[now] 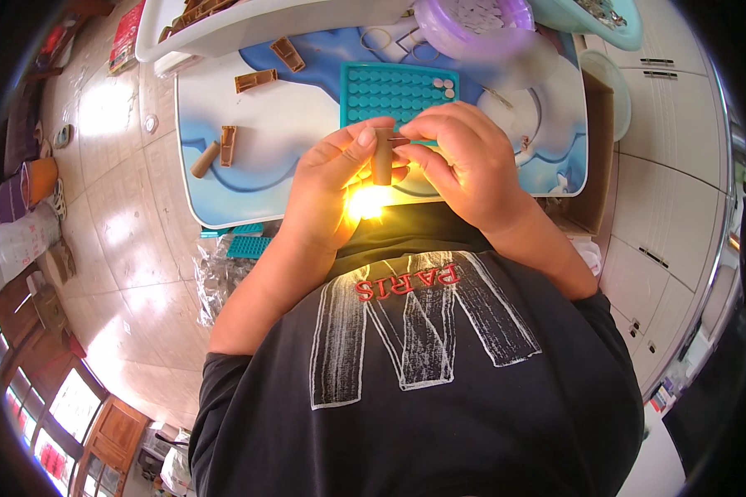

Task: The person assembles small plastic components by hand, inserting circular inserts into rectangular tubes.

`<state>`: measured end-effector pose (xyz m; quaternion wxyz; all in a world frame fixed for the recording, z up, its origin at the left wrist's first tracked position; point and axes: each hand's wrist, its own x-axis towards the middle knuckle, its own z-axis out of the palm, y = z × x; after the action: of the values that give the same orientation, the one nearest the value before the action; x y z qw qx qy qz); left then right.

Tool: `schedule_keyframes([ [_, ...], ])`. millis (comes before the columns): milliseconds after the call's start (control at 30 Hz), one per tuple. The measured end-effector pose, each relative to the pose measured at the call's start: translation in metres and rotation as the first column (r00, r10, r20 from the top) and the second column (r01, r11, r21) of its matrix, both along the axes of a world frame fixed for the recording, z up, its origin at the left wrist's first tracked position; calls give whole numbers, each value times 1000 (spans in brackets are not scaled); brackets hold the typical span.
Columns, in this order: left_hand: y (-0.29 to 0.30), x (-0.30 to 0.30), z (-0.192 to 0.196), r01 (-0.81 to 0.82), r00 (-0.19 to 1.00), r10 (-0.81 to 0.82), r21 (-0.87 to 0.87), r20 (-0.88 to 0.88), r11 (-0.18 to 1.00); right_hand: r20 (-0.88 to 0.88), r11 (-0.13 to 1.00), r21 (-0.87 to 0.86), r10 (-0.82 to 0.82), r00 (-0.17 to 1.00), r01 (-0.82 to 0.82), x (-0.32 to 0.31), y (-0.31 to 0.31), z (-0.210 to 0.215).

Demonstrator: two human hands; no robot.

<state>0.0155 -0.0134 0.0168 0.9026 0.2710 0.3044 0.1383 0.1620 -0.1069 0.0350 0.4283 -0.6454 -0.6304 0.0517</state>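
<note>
Upright in my left hand (327,170) is a brown tapered tube (382,157), gripped between thumb and fingers. A bright yellow light (366,203) glows just below it, beside the left fingers; its source is lost in the glare. My right hand (477,170) is closed at the tube's right side, thumb and forefinger pinching a thin, pin-like piece (399,139) against or close to it. Just beyond both hands lies a teal tray (373,93) with rows of round hollows. A few white discs (448,84) sit at its right end.
Brown half-shells (288,54) and another brown tube (205,160) lie on the blue-and-white table (298,108), left of the tray. At the back stand a white bin (249,40) of brown parts, a purple bowl (439,33) of white pieces and a pale green basin (622,31).
</note>
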Motion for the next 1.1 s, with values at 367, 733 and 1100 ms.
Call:
schedule_keyframes([
  [367,-4,2,-1,-4,1000,4,-14,11,1000,87,1000,14,-1,996,0,-1,3,-2],
  [733,-2,4,5,0,999,1,17,-39,1000,55,999,11,-36,998,36,3,2,-7],
  [1100,-2,3,2,10,999,-8,84,-32,996,123,999,28,28,992,-32,5,3,-5],
])
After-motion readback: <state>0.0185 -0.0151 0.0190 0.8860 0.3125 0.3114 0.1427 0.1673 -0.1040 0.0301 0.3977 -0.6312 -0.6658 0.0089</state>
